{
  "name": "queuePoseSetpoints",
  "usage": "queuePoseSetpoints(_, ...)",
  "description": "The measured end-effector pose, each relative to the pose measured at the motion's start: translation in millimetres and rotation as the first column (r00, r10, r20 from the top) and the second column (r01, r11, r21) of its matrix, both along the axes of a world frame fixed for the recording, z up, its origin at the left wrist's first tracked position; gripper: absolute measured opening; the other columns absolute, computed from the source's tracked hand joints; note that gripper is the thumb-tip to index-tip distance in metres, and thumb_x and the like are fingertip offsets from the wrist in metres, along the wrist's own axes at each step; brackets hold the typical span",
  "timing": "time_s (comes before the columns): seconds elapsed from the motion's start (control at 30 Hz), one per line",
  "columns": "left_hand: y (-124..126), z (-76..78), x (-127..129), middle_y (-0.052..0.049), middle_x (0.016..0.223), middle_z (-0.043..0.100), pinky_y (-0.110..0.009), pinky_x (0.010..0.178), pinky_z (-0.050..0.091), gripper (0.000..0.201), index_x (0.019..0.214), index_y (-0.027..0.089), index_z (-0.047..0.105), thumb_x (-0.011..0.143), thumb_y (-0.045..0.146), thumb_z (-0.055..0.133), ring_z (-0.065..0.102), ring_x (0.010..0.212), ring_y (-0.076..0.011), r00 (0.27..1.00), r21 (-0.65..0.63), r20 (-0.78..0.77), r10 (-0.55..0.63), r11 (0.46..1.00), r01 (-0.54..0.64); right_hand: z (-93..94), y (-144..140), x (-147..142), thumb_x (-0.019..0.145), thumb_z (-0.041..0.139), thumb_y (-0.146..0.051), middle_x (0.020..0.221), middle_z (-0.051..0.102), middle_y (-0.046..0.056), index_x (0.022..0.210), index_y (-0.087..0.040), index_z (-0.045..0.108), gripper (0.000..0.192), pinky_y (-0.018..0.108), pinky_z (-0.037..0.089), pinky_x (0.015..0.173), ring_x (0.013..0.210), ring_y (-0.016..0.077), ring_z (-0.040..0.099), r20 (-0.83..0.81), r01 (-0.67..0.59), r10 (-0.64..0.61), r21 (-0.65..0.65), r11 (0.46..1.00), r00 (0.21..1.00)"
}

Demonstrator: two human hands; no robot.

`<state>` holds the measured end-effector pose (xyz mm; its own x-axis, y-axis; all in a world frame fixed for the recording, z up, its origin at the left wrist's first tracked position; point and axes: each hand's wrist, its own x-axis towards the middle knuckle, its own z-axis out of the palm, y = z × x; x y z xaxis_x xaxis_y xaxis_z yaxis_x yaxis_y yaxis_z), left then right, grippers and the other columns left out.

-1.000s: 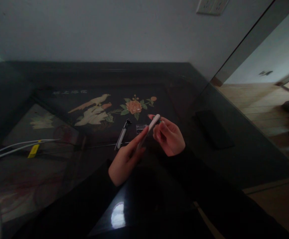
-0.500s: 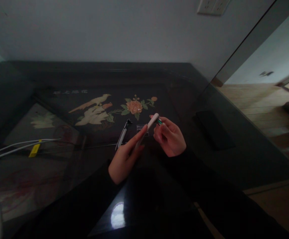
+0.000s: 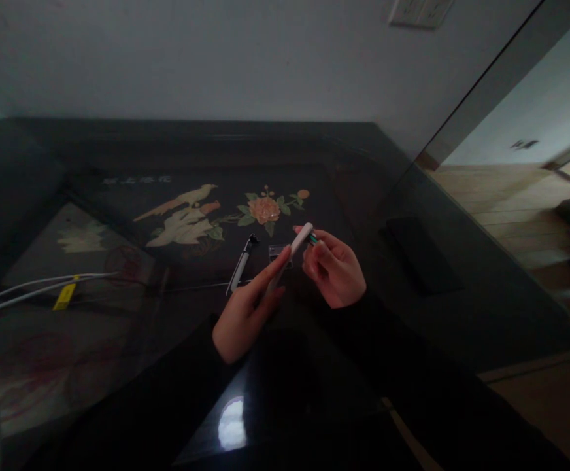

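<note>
While the left hand grips a white pen barrel, the right hand pinches a green-tipped insert at its mouth. Insert only partly seated; clip piece lies unfitted left of the barrel.

Setting: a room in a home, dimly lit. Evidence: dark lacquered table under glass, decorated with an inlaid bird and flower; plain wall with a wall socket; white charging cables lying on the tabletop. At right, an open doorway onto a wood plank floor.
</note>
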<state>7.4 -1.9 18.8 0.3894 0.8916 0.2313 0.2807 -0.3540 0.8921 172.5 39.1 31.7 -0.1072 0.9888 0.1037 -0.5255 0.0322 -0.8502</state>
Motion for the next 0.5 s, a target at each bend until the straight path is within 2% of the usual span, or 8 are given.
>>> queuePoseSetpoints(0.13,-2.7,0.9,0.1,-0.008,0.110,0.069,-0.032,0.077,0.056,0.056,0.149,0.023,0.031,0.094,0.022,0.045,0.066,0.075,-0.0157,0.999,-0.080,0.016,-0.028,0.996,0.029,0.2,0.8,0.5,0.064,0.081,-0.046,0.043,0.050,-0.010,0.092,-0.017,0.068,0.043,0.023,0.019,0.037,0.035,0.0040,0.034,0.004,0.002,-0.002,-0.026,1.000,1.000)
queuePoseSetpoints(0.33,-3.6,1.0,0.5,-0.006,0.107,0.071,-0.036,0.089,0.052,0.053,0.146,0.021,0.038,0.093,0.022,0.047,0.066,0.093,-0.0199,0.999,-0.032,0.032,-0.044,0.998,0.045,-1.1,0.8,0.4,0.064,0.081,-0.046,0.046,0.052,-0.009,0.094,-0.016,0.068,0.044,0.022,0.022,0.037,0.037,0.0041,0.037,-0.011,0.007,-0.008,-0.060,0.998,1.000)
queuePoseSetpoints(0.5,-2.1,2.5,0.3,-0.006,0.115,0.069,-0.030,0.080,0.054,0.054,0.147,0.022,0.036,0.094,0.019,0.046,0.067,0.080,-0.0151,1.000,-0.055,-0.003,0.008,0.998,-0.008,-0.7,0.3,-0.4,0.065,0.080,-0.047,0.043,0.050,-0.010,0.094,-0.016,0.067,0.045,0.023,0.020,0.037,0.036,0.0044,0.034,-0.021,-0.008,0.008,-0.020,1.000,1.000)
